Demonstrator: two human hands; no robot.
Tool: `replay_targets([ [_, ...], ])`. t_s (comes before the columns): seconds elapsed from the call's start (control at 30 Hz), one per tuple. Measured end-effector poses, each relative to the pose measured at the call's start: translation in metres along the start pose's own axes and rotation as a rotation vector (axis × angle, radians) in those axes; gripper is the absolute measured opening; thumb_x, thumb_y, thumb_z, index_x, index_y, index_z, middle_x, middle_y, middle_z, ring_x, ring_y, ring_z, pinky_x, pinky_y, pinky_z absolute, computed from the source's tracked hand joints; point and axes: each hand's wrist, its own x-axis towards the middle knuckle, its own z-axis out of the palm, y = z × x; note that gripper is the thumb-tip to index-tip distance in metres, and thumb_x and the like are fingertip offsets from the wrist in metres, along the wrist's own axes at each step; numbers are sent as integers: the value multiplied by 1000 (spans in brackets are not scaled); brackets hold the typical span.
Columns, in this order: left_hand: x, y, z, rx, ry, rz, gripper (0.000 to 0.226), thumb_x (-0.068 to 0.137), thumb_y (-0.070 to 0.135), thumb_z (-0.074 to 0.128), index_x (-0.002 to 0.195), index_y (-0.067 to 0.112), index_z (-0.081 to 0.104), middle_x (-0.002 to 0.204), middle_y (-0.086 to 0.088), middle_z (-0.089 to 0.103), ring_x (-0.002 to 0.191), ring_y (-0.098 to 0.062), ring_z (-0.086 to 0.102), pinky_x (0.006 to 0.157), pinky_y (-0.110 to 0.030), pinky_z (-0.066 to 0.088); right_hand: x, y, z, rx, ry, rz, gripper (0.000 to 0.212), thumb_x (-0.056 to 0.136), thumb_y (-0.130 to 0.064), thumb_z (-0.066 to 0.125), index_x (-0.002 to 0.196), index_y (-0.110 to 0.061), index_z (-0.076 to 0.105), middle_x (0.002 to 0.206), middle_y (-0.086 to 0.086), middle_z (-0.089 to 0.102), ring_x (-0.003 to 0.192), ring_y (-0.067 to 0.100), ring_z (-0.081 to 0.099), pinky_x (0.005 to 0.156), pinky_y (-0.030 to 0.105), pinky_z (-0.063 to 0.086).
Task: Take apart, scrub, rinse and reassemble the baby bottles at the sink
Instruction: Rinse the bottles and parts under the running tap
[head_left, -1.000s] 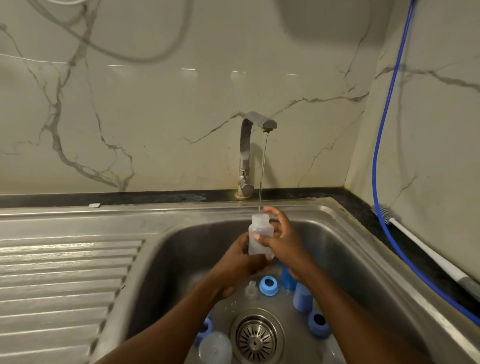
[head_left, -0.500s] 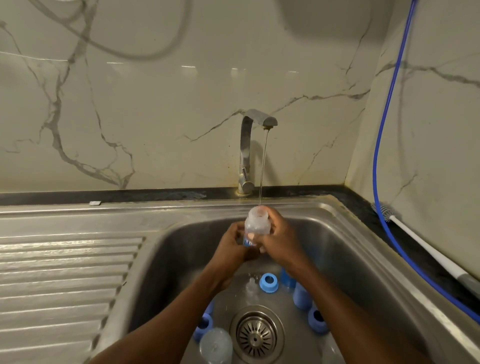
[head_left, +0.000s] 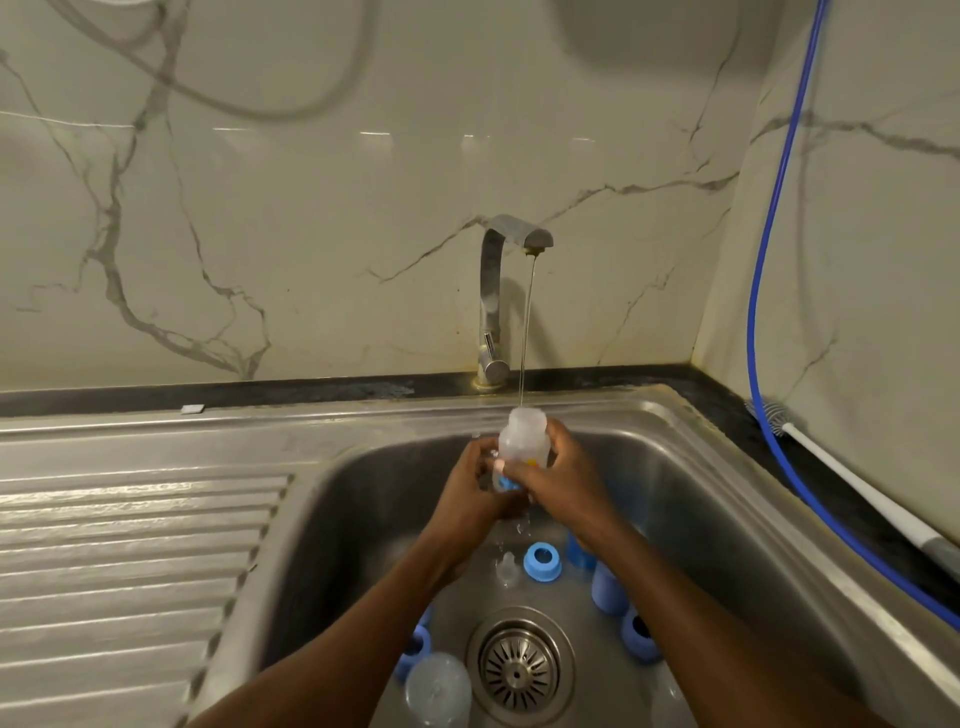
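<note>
A clear baby bottle (head_left: 522, 436) stands upright with its open mouth under a thin stream of water from the tap (head_left: 496, 296). My right hand (head_left: 563, 480) grips its body from the right. From the left, my left hand (head_left: 480, 486) grips the lower part of the bottle, fingers curled around it. In the sink (head_left: 727, 519) below lie a blue collar ring (head_left: 542, 562), a clear teat (head_left: 508, 569), several other blue parts (head_left: 608, 592) and a clear domed cap (head_left: 439, 688) by the drain (head_left: 519, 667).
A ribbed steel drainboard (head_left: 130, 561) lies left of the basin. On the dark counter at right rests a white-handled bottle brush (head_left: 852, 486), with a blue hose (head_left: 769, 260) running down the marble wall beside it.
The bottle has risen slightly closer to the tap and both hands have moved up with it. Water keeps running into it.
</note>
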Motion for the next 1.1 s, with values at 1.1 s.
replay_targets([
  [1.1, 4, -15, -28, 281, 326, -38, 40, 89, -8, 54, 115, 21, 54, 103, 0, 59, 89, -14, 63, 68, -27, 56, -33, 11, -12, -758, -819, 328, 70, 66, -21, 78, 128, -34, 49, 111, -4, 57, 93, 16, 63, 80, 35, 59],
])
